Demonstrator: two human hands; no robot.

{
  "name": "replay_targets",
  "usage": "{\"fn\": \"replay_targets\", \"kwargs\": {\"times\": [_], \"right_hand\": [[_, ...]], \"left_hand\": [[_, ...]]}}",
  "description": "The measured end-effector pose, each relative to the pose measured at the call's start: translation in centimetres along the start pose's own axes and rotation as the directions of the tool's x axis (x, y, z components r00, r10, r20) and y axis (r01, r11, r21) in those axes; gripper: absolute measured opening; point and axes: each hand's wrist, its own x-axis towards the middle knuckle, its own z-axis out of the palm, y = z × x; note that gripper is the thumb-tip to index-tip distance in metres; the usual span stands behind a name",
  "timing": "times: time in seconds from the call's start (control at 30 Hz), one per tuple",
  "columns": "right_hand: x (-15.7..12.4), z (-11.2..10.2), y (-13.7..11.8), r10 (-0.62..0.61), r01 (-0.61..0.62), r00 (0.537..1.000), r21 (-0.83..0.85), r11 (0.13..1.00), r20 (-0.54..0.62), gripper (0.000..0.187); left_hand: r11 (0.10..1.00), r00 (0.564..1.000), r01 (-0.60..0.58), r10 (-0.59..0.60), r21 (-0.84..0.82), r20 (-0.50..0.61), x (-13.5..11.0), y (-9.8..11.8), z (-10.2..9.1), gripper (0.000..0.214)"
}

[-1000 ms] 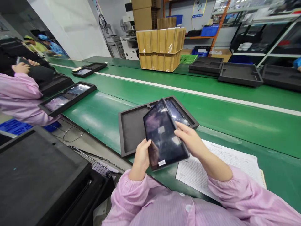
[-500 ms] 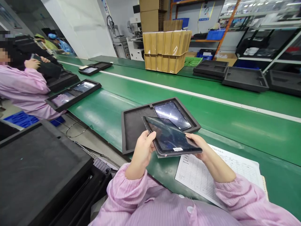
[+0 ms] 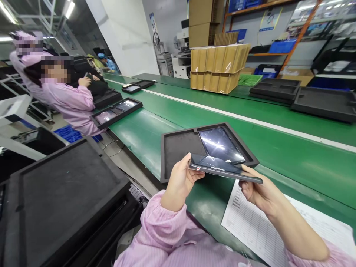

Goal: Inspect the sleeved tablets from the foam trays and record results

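Observation:
A black tablet [image 3: 219,167] is held up between my two hands, tipped so that its near edge faces me and its screen shows only as a thin slant. My left hand [image 3: 185,178] grips its left end, thumb on top and fingers beneath. At the right end my right hand [image 3: 257,189] pinches it the same way. Just beyond lies a black foam tray [image 3: 178,146] with two compartments. Its right compartment holds another tablet [image 3: 221,144], screen up and reflecting light; the left one shows bare foam, partly covered by my left hand and the held tablet.
A printed form [image 3: 250,222] lies on the green bench [image 3: 292,148] under my right arm. Stacked foam trays [image 3: 69,185] stand at my left. Further along, a co-worker [image 3: 66,100] in pink sits by a tray of tablets [image 3: 116,111]. Yellow bins [image 3: 218,70] stand across the bench.
The held tablet has tilted from showing its screen and white label to nearly edge-on. My view has swung left, so things appear further right, and more of the co-worker shows.

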Motion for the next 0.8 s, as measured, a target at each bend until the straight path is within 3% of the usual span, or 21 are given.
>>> {"fn": "replay_targets", "kwargs": {"times": [0.27, 0.47, 0.57, 0.67, 0.73, 0.8], "right_hand": [[-0.3, 1.1, -0.1, -0.008, 0.008, 1.0, 0.034, 0.999, 0.023, 0.031], [-0.6, 1.4, -0.4, -0.004, 0.005, 1.0, 0.044, 0.999, -0.023, 0.028], [-0.1, 1.1, -0.3, -0.014, 0.014, 1.0, 0.013, 1.0, 0.014, 0.029], [1.1, 0.8, -0.1, -0.065, 0.081, 0.99, -0.132, 0.988, 0.122, 0.032], [2.5, 0.8, -0.1, -0.137, 0.208, 0.964, -0.32, 0.924, 0.229, 0.025], [4.4, 0.9, -0.9, -0.232, 0.352, 0.935, -0.623, 0.698, 0.269, 0.024]], "left_hand": [[0.997, 0.998, 0.047, -0.049, -0.061, -0.036, -0.2, 0.4, 0.1, 0.045], [0.996, 0.998, 0.05, -0.053, -0.069, -0.032, -0.4, 0.3, -0.1, 0.043], [0.998, 0.999, 0.04, -0.041, -0.056, -0.017, -0.3, 0.3, -0.5, 0.036], [0.999, 0.998, 0.031, -0.032, 0.021, 0.056, 0.0, 0.8, -1.4, 0.019], [0.995, 0.992, -0.003, -0.01, 0.1, 0.125, 0.7, 1.3, -2.3, 0.012], [0.986, 0.987, -0.06, 0.035, 0.157, 0.16, 2.0, 1.9, -3.6, 0.027]]}}
